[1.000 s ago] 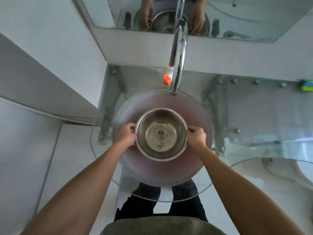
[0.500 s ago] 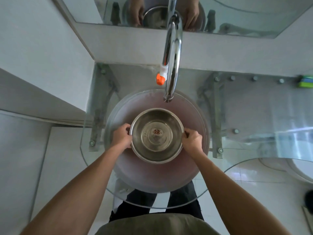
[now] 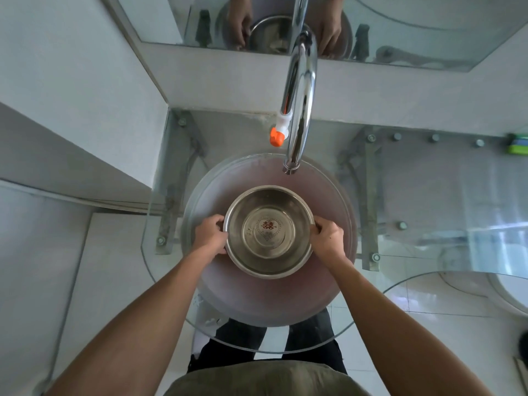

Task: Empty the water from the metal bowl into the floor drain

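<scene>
A round metal bowl (image 3: 268,232) with a red mark on its bottom is held level over the frosted pink glass basin (image 3: 257,307). Clear water lies in it. My left hand (image 3: 210,235) grips the bowl's left rim and my right hand (image 3: 327,238) grips its right rim. No floor drain shows in this view.
A tall chrome tap (image 3: 300,110) curves over the basin's far edge, with an orange-capped fitting (image 3: 277,137) beside it. The basin sits in a glass counter (image 3: 428,195) on metal brackets. A mirror (image 3: 314,24) is on the wall ahead; white floor tiles (image 3: 114,267) lie below, a toilet (image 3: 511,287) at right.
The bowl has stayed between both hands over the basin. The view has shifted a little, and the water surface has settled so the red mark reads more sharply.
</scene>
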Demonstrator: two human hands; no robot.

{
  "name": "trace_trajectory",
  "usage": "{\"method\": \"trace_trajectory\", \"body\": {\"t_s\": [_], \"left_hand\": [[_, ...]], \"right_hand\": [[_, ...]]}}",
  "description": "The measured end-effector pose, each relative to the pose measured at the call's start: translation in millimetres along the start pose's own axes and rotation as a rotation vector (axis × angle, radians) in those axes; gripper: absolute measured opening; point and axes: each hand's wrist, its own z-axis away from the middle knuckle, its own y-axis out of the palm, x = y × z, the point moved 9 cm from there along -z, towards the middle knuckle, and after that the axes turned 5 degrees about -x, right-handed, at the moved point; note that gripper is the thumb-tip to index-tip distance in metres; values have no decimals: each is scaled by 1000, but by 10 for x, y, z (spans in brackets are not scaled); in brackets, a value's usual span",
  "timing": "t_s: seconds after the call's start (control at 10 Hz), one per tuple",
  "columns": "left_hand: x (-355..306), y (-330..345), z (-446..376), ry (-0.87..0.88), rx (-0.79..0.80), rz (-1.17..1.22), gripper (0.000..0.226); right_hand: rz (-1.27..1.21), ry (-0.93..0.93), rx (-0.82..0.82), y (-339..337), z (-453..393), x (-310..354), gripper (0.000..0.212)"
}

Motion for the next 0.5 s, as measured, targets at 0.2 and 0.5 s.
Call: {"method": "trace_trajectory", "body": {"t_s": [0.2, 0.5], "left_hand": [[31, -22, -22, -50, 36, -87, 54], [-567, -280, 153, 160, -18, -36, 53]], "right_hand": [[30, 44, -6, -11, -46, -38, 25], [-8, -55, -156, -436, 68, 339, 32]]}}
